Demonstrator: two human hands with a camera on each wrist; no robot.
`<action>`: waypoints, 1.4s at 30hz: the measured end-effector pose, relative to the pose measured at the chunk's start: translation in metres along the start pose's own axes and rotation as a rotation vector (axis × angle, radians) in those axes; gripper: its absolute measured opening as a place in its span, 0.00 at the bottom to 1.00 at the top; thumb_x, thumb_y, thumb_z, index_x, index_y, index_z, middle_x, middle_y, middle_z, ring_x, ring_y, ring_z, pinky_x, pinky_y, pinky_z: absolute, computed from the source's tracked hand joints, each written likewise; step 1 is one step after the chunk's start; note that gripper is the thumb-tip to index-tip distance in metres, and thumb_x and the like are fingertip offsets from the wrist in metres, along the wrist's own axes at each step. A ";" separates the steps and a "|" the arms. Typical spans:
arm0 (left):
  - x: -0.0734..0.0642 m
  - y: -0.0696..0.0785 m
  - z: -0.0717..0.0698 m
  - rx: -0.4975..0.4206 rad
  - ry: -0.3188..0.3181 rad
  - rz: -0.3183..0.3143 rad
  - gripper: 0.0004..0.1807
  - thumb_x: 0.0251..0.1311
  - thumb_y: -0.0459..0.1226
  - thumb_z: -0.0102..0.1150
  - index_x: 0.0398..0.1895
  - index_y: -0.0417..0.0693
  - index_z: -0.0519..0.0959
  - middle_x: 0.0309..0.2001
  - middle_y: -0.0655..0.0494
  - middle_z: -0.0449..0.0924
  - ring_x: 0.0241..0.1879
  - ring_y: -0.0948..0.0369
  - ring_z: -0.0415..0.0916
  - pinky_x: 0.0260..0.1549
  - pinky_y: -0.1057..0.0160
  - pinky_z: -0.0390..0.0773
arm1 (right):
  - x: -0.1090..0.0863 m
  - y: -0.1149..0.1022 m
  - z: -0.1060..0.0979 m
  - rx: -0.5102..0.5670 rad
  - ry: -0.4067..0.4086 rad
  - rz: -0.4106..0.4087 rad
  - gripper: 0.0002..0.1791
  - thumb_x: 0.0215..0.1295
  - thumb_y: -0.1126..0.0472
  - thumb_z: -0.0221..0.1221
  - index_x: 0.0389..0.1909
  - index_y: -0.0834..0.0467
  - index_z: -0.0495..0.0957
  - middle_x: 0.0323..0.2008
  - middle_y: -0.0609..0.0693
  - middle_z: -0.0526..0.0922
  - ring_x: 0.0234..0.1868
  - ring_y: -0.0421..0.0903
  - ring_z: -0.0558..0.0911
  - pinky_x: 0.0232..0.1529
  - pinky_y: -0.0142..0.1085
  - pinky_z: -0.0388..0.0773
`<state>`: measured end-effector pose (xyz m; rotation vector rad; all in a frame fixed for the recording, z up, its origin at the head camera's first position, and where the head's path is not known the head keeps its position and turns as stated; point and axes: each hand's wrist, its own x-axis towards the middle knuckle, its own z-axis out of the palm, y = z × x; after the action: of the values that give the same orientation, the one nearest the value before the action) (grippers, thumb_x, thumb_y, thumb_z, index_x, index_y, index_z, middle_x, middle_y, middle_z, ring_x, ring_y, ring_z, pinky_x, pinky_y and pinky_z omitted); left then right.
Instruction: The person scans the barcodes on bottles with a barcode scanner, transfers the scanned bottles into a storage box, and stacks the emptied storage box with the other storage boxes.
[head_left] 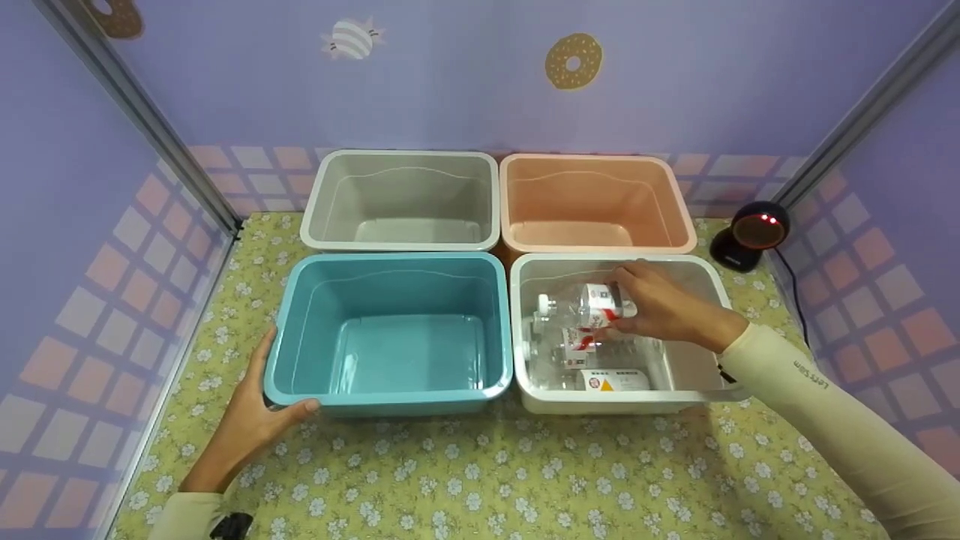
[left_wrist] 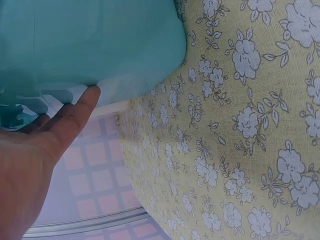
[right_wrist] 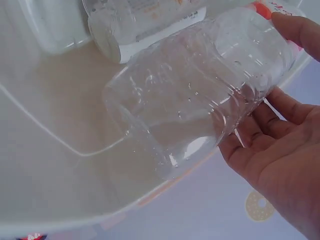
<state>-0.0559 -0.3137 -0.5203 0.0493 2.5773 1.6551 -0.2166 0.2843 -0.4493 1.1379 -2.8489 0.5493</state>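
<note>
My right hand point(head_left: 664, 304) grips a clear plastic bottle point(head_left: 602, 298) with a white and red label and white cap, low over the white bin point(head_left: 611, 400). In the right wrist view, the thumb and fingers wrap the bottle point(right_wrist: 185, 95) from opposite sides, and its body is see-through and ribbed. Beneath it in the bin lie other clear bottles point(head_left: 577, 346), one bearing a white label with an orange triangle. My left hand point(head_left: 251, 412) rests on the front left corner of the blue bin point(head_left: 390, 401). Its extended fingers touch the outer wall, thumb at the front.
Behind stand a grey bin point(head_left: 397, 246) and an orange bin point(head_left: 600, 249), rims close together. A black scanner-like device point(head_left: 759, 225) with red lights and a cable point(head_left: 796, 300) is at the right. Purple walls point(head_left: 465, 82) enclose the flowered tablecloth point(head_left: 450, 480).
</note>
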 end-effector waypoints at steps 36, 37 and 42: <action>0.000 0.001 0.001 0.015 0.012 -0.029 0.70 0.65 0.37 0.78 0.93 0.68 0.32 0.87 0.29 0.45 0.78 0.27 0.61 0.68 0.41 0.76 | -0.024 0.000 -0.055 -0.114 0.214 0.008 0.32 0.52 0.64 0.83 0.55 0.67 0.80 0.54 0.62 0.83 0.55 0.63 0.82 0.57 0.59 0.79; 0.000 0.001 0.001 0.010 0.012 -0.029 0.70 0.65 0.37 0.78 0.93 0.69 0.32 0.87 0.29 0.45 0.78 0.27 0.60 0.68 0.39 0.75 | -0.025 0.001 -0.056 -0.118 0.216 0.015 0.32 0.52 0.64 0.83 0.55 0.67 0.80 0.54 0.63 0.83 0.56 0.64 0.81 0.57 0.60 0.79; 0.001 0.001 0.000 0.006 0.014 -0.030 0.70 0.65 0.38 0.78 0.93 0.68 0.32 0.87 0.29 0.43 0.78 0.26 0.59 0.69 0.29 0.69 | -0.029 0.003 -0.063 -0.127 0.231 0.035 0.32 0.53 0.64 0.83 0.57 0.68 0.80 0.58 0.65 0.82 0.59 0.67 0.80 0.61 0.63 0.77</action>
<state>-0.0567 -0.3129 -0.5199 -0.0014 2.5804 1.6428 -0.2040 0.3256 -0.3955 0.9395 -2.6682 0.4607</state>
